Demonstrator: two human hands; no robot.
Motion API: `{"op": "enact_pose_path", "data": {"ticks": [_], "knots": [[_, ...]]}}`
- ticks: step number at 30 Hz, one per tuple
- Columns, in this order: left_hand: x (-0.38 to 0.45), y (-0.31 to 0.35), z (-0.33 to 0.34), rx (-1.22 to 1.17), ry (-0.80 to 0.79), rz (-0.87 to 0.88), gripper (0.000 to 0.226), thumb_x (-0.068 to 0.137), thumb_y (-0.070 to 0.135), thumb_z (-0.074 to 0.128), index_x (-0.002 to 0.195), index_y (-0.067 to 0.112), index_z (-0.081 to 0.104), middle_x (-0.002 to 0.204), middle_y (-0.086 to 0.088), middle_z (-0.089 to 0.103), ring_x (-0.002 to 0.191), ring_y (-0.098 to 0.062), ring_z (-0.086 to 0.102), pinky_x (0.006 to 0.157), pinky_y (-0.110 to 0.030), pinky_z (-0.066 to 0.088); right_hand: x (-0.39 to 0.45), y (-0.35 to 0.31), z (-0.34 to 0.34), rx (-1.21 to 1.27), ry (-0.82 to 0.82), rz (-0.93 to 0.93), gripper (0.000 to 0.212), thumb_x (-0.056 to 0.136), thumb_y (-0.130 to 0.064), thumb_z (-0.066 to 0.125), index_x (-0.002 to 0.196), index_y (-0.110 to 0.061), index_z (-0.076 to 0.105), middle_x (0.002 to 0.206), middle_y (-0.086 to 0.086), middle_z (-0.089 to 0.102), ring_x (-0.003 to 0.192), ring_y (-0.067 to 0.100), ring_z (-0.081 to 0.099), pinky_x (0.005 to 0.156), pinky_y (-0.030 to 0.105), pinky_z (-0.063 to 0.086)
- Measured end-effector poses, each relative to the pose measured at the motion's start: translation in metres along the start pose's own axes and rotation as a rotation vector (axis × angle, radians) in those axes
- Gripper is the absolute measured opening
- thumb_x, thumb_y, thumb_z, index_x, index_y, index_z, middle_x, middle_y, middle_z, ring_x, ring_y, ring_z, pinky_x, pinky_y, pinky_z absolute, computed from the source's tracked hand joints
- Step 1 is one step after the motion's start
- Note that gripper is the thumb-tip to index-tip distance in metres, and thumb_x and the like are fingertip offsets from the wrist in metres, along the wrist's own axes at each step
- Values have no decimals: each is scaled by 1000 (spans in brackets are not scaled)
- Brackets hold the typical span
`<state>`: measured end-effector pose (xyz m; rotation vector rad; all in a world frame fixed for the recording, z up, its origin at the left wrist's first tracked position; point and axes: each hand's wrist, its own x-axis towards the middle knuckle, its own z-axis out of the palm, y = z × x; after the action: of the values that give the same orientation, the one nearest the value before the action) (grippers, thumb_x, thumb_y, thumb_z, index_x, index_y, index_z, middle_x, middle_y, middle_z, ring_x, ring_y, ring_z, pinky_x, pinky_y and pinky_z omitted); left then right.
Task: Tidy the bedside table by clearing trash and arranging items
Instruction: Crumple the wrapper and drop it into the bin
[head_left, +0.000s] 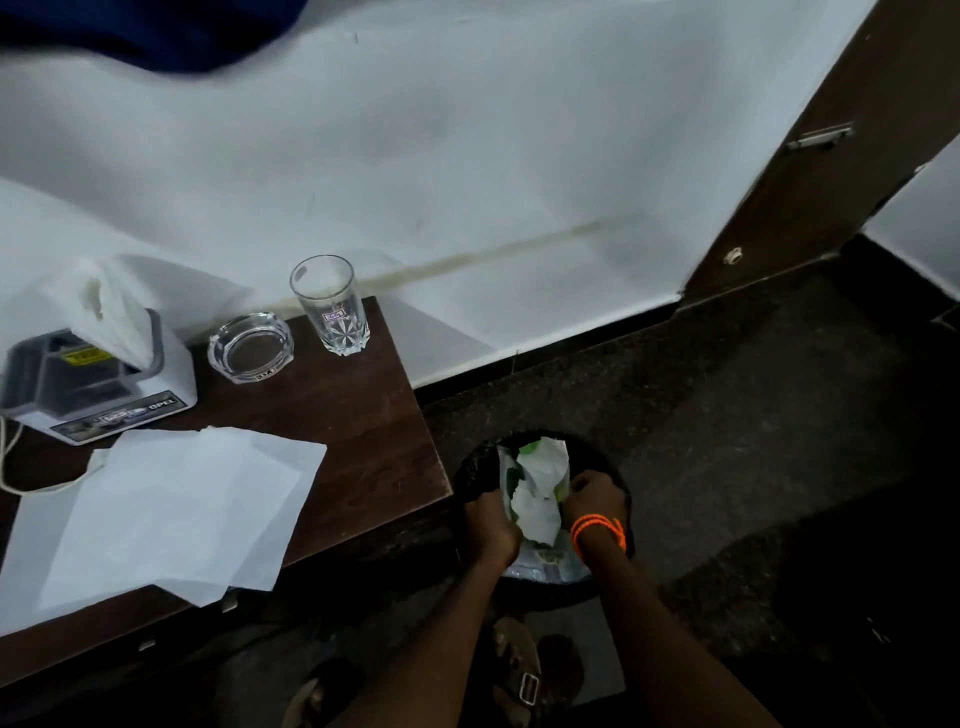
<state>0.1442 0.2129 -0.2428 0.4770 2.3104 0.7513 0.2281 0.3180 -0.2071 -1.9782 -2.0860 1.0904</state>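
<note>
While a sandalled foot (519, 670) stands on the dark floor (753, 415) nearest the camera, both forearms reach forward from it over a black bin (621, 488). Left hand (491, 527) and right hand (592, 493) grip a crumpled wad of white and green paper trash (537, 488) between them, the fingers of each curled tight around its sides, right above the bin's mouth. Orange thread bands (597, 530) circle the right wrist just behind those fingers. Under the wad, inside the bin, lies some pale wrapping, too dim to identify.

Left of the left fingers, the dark wooden bedside table (363, 441) carries loose white paper sheets (171, 514) that overhang its near edge. Beyond the sheets, further from the fingers, sits a white tissue holder (104, 384) with a tissue poking up, a thin white cord (10, 467) trailing at its left. Near its right stands a clear glass ashtray (251, 347), and just beside that an upright empty drinking glass (331, 305) at the table's far edge. Behind everything rises a white wall (519, 156), with a brown wooden door (831, 156) off to the right of the hands.
</note>
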Motion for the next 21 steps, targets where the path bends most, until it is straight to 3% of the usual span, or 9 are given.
{"op": "enact_pose_path", "data": {"ticks": [3, 7, 16, 21], "knots": [[0, 1, 2, 60, -109, 8, 23, 88, 10, 61, 107, 11, 75, 113, -12, 73, 106, -29, 69, 81, -27, 52, -5, -4, 0, -48, -6, -40, 21, 83, -14, 63, 101, -16, 75, 108, 16, 72, 103, 35, 67, 87, 37, 55], [6, 0, 6, 86, -248, 21, 32, 91, 13, 58, 120, 9, 69, 127, -15, 68, 117, -30, 65, 92, -31, 53, -3, -2, 1, -68, -86, -2, 33, 85, -7, 63, 118, -11, 67, 126, 19, 63, 118, 36, 60, 98, 35, 50], [-20, 9, -25, -48, -226, 28, 38, 88, 13, 57, 124, 8, 69, 128, -14, 68, 119, -30, 64, 97, -32, 53, -23, -38, -16, -73, -19, -118, 31, 83, 4, 58, 107, -7, 75, 113, 20, 71, 105, 37, 66, 89, 38, 54], [-59, 20, -66, -149, -162, 110, 27, 89, 12, 58, 107, -1, 73, 114, -20, 73, 111, -32, 68, 87, -36, 55, -61, -86, -33, -21, 30, -251, 28, 79, 4, 62, 100, -7, 78, 106, 22, 74, 105, 40, 67, 92, 40, 53]]}}
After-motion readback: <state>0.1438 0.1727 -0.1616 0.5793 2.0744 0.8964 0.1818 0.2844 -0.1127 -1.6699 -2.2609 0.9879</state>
